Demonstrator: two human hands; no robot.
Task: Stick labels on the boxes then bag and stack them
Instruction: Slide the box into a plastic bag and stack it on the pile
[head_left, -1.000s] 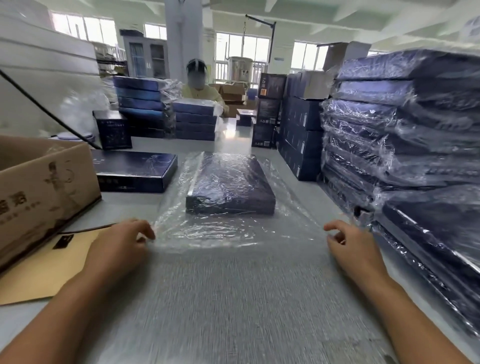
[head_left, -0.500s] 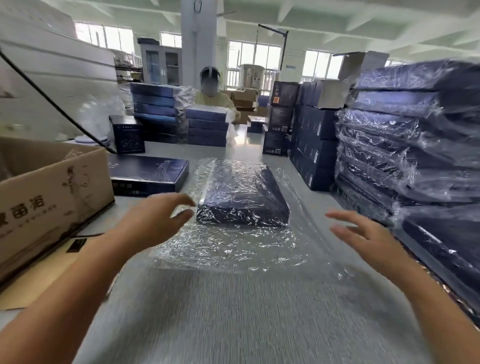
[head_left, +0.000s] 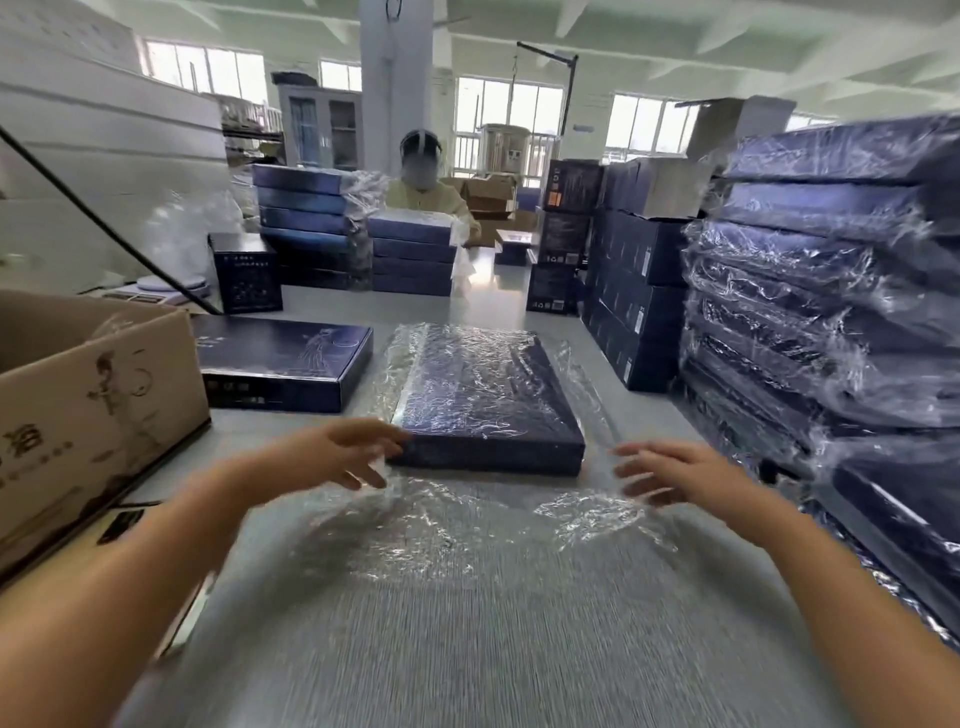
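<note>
A flat dark blue box (head_left: 483, 395) lies in a clear plastic bag (head_left: 467, 525) in the middle of the grey table (head_left: 467, 649); the bag's loose open end trails toward me. My left hand (head_left: 337, 452) hovers with spread fingers at the box's near left corner. Off the near right corner, my right hand (head_left: 670, 470) is spread open above the bag film. Neither hand holds anything. A second blue box (head_left: 283, 361), unbagged, lies to the left.
A tall stack of bagged boxes (head_left: 841, 312) fills the right side. An open cardboard carton (head_left: 88, 405) stands at the left. Unbagged box stacks (head_left: 634, 291) and bagged piles (head_left: 311, 228) sit further back, with a person (head_left: 423, 202) behind them.
Both hands let go of the bag's open end and moved forward, fingers spreading, to the near corners of the bagged box.
</note>
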